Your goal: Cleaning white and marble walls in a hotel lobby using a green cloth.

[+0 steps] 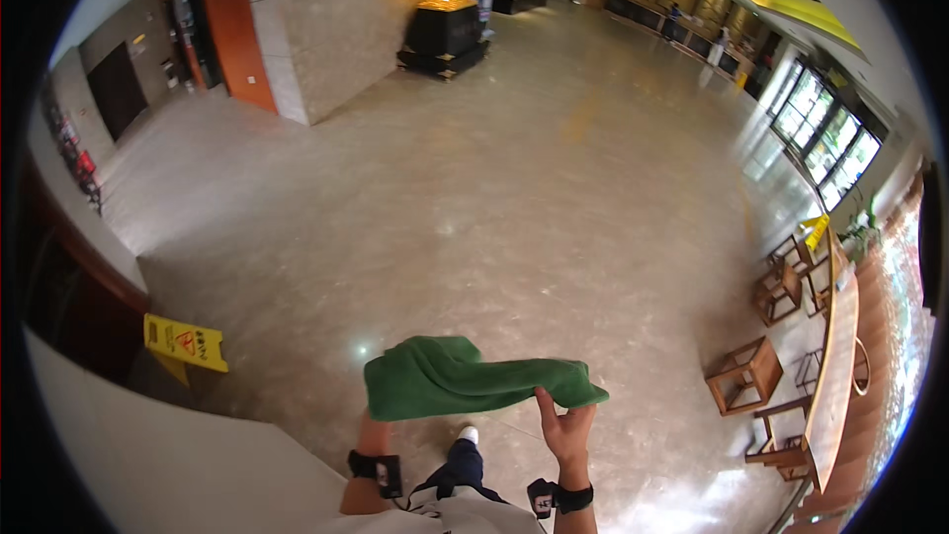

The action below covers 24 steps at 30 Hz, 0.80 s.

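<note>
A green cloth [445, 380], loosely folded and wrinkled, stretches between my two hands above the floor in the head view. My right hand [565, 426] grips its right end, with the thumb on the near side and the other fingers tucked behind the fabric. The left end lies over my left hand and hides its fingers; only my left wrist [376, 436] shows below, and the cloth is held up there. Each forearm wears a black strap with a small device, the left strap [377, 469] and the right strap [560, 497].
A yellow caution sign [185, 343] stands at left beside a pale wall [185, 452]. Wooden stools [745, 378] line a long wooden table [834, 378] at right. A black pedestal [447, 37] bears a golden ornament. Polished floor [460, 222] runs to a far counter with people.
</note>
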Tool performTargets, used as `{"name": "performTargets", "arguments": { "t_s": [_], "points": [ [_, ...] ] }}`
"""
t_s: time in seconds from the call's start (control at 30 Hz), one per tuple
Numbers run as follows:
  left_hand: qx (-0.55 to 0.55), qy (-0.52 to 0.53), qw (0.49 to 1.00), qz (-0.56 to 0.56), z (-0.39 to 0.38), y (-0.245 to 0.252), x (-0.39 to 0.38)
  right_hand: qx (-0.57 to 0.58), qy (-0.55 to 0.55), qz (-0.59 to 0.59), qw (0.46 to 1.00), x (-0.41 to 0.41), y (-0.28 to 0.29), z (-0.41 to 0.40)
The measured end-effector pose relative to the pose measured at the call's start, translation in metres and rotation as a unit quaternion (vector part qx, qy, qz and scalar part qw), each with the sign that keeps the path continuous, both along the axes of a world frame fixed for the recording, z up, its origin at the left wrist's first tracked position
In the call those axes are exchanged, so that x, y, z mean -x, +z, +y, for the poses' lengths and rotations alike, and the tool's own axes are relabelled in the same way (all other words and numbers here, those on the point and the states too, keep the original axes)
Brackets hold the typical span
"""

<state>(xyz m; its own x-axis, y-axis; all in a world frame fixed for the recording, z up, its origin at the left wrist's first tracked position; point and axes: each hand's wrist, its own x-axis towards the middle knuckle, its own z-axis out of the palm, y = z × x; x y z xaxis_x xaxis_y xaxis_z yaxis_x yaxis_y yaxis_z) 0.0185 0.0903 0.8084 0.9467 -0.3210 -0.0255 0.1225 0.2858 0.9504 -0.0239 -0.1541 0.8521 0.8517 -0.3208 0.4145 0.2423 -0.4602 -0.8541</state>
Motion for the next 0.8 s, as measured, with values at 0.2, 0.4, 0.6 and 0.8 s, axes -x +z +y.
{"name": "performTargets", "arguments": {
  "t_s": [0.2, 0.4, 0.6, 0.8],
  "points": [
    [0.017, -0.076, 0.997, -0.007, -0.045, -0.005, -0.086, -0.053, -0.136, -0.024, 0.989, -0.065, -0.007, -0.056],
    [-0.065, -0.062, 0.996, 0.0, -0.138, -0.02, -0.172, 0.106, -0.282, -0.064, 0.951, -0.106, -0.033, -0.117],
    [-0.083, -0.051, 0.994, -0.04, -0.153, -0.002, -0.272, 0.134, -0.204, 0.008, 0.97, -0.163, -0.049, -0.149],
    [-0.095, 0.014, 0.993, -0.062, -0.126, 0.035, -0.376, 0.135, -0.024, -0.115, 0.984, -0.334, -0.008, -0.148]
  ]
}}
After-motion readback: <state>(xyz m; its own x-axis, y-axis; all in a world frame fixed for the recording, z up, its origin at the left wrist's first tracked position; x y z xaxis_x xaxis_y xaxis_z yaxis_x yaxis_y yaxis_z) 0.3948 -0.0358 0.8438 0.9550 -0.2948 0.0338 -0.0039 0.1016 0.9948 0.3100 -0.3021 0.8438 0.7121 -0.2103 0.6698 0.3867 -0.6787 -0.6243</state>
